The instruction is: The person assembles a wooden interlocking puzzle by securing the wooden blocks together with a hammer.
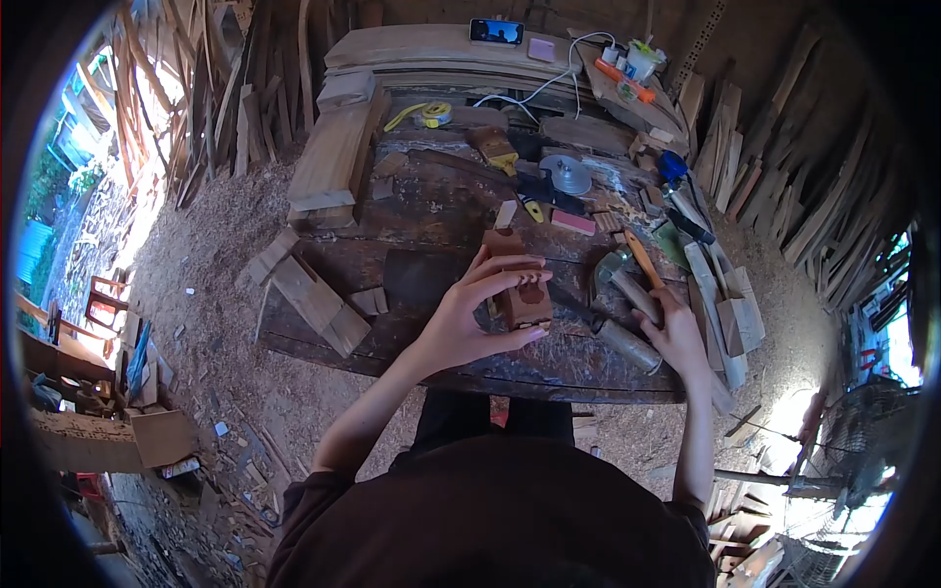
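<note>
My left hand [480, 309] is curved around a reddish-brown wooden block [526, 302], fingers across its top and thumb along its near side. Darker patches mark the block's face. My right hand [674, 328] is closed at the lower end of a slim orange-brown wooden stick [642, 257], whose far end points away from me. Beside that hand lies a hammer [612, 265] with a pale handle. Closer to the table's front edge is a tool with a thick round handle [629, 347].
The worn wooden workbench [441, 220] carries a yellow tape measure [434, 115], a brush [497, 152], a clear round disc [567, 175] and a pink block [572, 222]. Thick planks [338, 157] stand at left, wood offcuts [740, 323] at right. A phone [496, 32] leans at the back.
</note>
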A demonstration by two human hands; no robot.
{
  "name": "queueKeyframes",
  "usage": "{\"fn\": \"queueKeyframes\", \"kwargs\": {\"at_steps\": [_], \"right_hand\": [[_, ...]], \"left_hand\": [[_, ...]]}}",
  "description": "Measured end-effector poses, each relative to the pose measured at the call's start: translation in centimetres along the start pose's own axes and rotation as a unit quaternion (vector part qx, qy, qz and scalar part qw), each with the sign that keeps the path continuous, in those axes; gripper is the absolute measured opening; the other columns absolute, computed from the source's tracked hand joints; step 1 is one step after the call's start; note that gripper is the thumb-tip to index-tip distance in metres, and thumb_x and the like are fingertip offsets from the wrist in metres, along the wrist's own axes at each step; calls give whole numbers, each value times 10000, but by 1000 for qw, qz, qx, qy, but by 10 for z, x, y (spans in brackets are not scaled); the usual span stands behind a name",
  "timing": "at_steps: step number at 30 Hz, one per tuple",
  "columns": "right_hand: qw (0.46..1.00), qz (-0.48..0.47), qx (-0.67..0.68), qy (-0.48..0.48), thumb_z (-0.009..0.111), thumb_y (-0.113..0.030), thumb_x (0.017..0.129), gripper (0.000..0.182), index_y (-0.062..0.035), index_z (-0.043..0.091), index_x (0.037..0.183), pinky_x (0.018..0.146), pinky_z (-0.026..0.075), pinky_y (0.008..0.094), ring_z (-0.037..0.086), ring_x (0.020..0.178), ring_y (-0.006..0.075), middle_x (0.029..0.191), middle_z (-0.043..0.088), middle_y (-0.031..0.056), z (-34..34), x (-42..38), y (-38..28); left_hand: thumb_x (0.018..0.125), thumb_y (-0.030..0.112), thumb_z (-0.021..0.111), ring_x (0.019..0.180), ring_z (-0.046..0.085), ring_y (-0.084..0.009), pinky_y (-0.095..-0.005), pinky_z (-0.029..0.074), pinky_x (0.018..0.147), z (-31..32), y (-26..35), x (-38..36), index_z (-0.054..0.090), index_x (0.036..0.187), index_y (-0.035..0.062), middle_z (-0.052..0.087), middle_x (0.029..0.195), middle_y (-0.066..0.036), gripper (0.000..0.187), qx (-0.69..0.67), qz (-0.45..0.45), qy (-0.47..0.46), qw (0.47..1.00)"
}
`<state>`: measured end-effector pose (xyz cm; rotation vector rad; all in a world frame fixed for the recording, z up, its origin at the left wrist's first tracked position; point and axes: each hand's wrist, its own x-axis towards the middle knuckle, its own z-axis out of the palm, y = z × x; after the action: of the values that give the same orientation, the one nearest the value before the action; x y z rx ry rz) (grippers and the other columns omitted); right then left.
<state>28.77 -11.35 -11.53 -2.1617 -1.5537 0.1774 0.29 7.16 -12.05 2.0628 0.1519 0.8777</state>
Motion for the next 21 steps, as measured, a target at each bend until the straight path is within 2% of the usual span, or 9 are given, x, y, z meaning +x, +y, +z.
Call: {"fn": "queueKeyframes", "kwargs": {"at_steps": [3,6,8,9,10,12,16,20,21], "right_hand": [[998,-47,-40,23,704,-105,841,283,57,574,1033,788,485,403,606,917,407,989,598,232,-2,-1,-4],[990,-125,-21,53,642,-168,911,272,59,573,1044,681,485,356,633,790,316,895,601,188,-25,-3,-28],[995,31,97,-14,575,-197,971,247,46,580,1009,635,481,356,629,673,227,812,588,124,-44,-8,-56],[977,29,207,-30,499,-207,1021,253,36,567,1022,544,434,297,533,550,106,725,550,66,-46,-12,-57],[977,31,209,-30,499,-207,1021,253,36,567,1022,544,434,297,533,550,106,725,550,66,-49,-14,-67],[923,59,369,-94,472,-200,1033,236,22,549,1052,518,423,286,512,509,101,692,548,57,-60,-19,-101],[971,14,177,-161,463,-194,1034,216,4,543,1066,514,435,280,552,528,112,635,543,39,-82,-14,-136],[976,-27,198,-84,483,-179,1024,208,6,542,1099,528,444,273,561,532,116,646,555,31,-91,-13,-154],[975,-32,192,-106,492,-180,1020,223,3,532,1140,541,454,300,583,546,165,648,561,66,-91,-12,-154]], "left_hand": [[750,228,812,1296,500,-239,-548,141,1200,-3,0,1,654,1242,120,586,1328,-58,528,6,11,4,1000],[743,233,818,1292,506,-237,-550,154,1196,-5,-2,0,659,1236,125,587,1328,-53,529,4,6,1,1000],[739,231,821,1289,508,-238,-549,163,1194,-5,-3,-1,659,1238,128,589,1326,-51,535,3,4,-7,1000],[738,231,822,1288,510,-243,-548,172,1192,-6,-2,-1,659,1239,134,589,1325,-52,535,8,6,-7,1000],[738,231,823,1287,511,-249,-548,181,1190,-6,-2,0,660,1240,141,589,1324,-52,536,13,9,-7,1000],[739,233,821,1288,510,-252,-548,186,1188,-6,-6,0,659,1242,146,587,1327,-51,536,9,13,-9,1000],[738,237,821,1287,512,-258,-548,191,1188,-7,-5,-1,664,1235,151,585,1326,-49,528,8,17,-6,1000],[736,237,821,1284,514,-260,-549,191,1188,-6,-2,-1,671,1220,143,591,1311,-57,515,5,1,2,1000],[735,239,821,1277,521,-263,-553,186,1189,-6,-2,-1,672,1218,143,595,1303,-58,514,-1,5,4,1000]]}}
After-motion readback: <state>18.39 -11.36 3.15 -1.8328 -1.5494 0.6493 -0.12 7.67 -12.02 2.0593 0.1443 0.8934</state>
